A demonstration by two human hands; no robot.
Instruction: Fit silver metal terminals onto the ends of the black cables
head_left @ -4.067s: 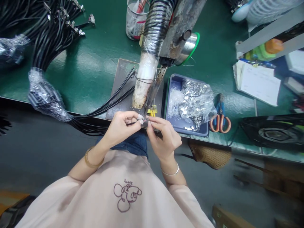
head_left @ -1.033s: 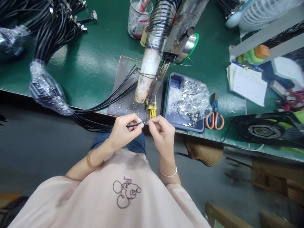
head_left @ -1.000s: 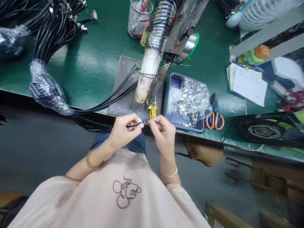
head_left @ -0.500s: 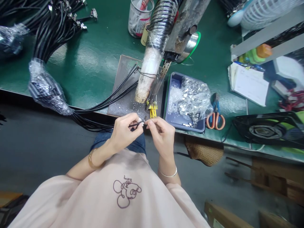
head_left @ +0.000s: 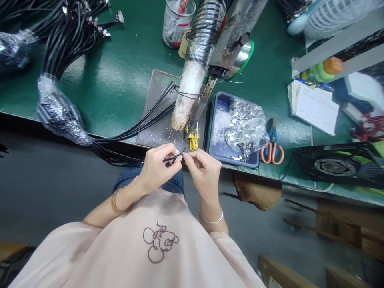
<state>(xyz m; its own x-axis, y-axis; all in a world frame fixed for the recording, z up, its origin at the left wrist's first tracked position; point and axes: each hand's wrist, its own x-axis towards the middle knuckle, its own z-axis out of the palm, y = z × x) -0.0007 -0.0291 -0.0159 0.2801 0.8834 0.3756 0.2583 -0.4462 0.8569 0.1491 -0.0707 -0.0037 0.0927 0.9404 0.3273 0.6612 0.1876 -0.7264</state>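
On the green desk (head_left: 120,68), a flat grey rectangular board (head_left: 157,135) is flanked leftward by a plastic-wrapped black cable bundle (head_left: 61,110) and rightward by a rectangular blue plastic tray (head_left: 222,153), beside which orange-handled metal scissors (head_left: 273,153) are placed.

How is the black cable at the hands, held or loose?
Held: the left hand pinches the black cable; whether the right hand grips it is unclear.

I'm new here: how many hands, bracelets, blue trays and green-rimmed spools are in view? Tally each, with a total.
Hands: 2 (left hand, right hand)
Bracelets: 2 (tan bracelet, silver bracelet)
Blue tray: 1
Green-rimmed spool: 1
Total: 6
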